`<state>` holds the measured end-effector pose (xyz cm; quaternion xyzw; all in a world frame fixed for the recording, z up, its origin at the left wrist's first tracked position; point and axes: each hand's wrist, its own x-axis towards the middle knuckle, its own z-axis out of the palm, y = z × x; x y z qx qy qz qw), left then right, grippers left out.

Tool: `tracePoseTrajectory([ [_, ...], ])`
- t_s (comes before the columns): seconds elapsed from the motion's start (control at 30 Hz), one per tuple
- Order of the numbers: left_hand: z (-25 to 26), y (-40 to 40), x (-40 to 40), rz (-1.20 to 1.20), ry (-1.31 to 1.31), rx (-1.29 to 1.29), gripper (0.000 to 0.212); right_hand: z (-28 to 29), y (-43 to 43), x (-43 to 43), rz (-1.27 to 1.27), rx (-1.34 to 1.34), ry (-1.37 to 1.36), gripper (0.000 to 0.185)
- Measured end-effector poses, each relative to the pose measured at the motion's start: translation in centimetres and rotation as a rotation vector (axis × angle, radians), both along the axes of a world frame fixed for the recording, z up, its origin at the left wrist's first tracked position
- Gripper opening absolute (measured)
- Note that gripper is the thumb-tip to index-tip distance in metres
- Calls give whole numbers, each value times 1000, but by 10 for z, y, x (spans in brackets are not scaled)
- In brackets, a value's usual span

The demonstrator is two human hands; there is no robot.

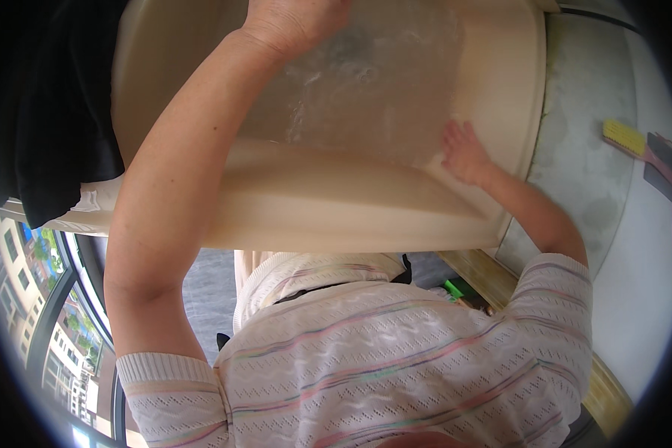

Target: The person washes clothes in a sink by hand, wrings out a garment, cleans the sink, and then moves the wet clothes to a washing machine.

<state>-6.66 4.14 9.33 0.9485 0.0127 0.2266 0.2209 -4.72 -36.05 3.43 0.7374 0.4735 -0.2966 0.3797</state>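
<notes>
Cloudy water [364, 106] stands in a deep beige laundry sink [341, 224] in front of me. My left hand [297, 25] reaches over the water at the top edge of the view. Its fingers are cut off there, so what they hold or touch is hidden. Against the sink's right inner side, at the water's edge, my right hand [465, 154] is spread and slightly blurred. Its fingers are apart and nothing is in them. Black cloth [67, 112] hangs over the sink's left side.
Right of the sink runs a grey, stained ledge [588, 101]. A scrub brush [624, 139] with yellow bristles lies there, beside a dark flat piece [659, 168]. A green object [453, 288] sits low beneath the sink. Windows [61, 313] line the lower left.
</notes>
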Motion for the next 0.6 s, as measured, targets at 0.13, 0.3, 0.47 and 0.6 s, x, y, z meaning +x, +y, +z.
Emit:
tracePoseTrajectory([
  [0.13,-4,-1,2,-16,9,17,4,-12,33,-4,-650,-2,570,33],
  [0.3,10,-9,13,-123,38,-50,5,-99,25,89,-1116,558,284,24],
  [0.47,14,1,-1,-83,-41,-39,8,-66,92,87,-607,402,115,28],
  [0.6,21,-1,0,-57,-48,-41,9,-4,59,93,-1200,-60,567,27],
])
